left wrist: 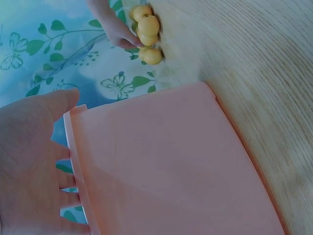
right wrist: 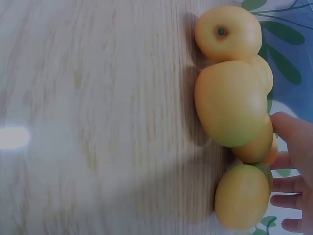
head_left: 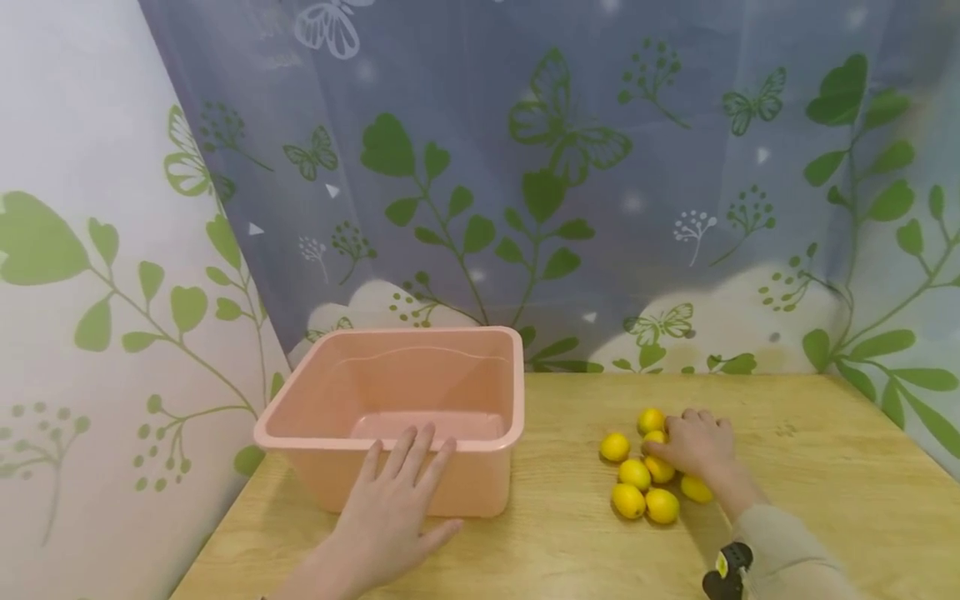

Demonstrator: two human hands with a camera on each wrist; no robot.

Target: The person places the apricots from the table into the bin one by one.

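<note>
A peach-pink plastic basin (head_left: 472, 483) stands at the left of the wooden table. Over its near rim lie the fingers of my left hand (head_left: 390, 521), fairly straight and spread, the thumb out to the right. In the left wrist view the fingertips of this hand (left wrist: 29, 161) overlap the basin's rim. A cluster of yellow lemons (head_left: 634, 475) sits to the right. My right hand (head_left: 699, 446) reaches over the cluster's far right side, thumb against a lemon. The right wrist view shows its fingers (right wrist: 288, 185) spread apart beside the lemons (right wrist: 231, 103), partly hidden behind them.
The wooden table (head_left: 555, 533) runs back to a blue-grey curtain (head_left: 480, 167) printed with leaves and butterflies. A pale printed cloth (head_left: 90, 350) hangs at the left. A dark strap-mounted device (head_left: 726, 571) sits at the right wrist by the sleeve.
</note>
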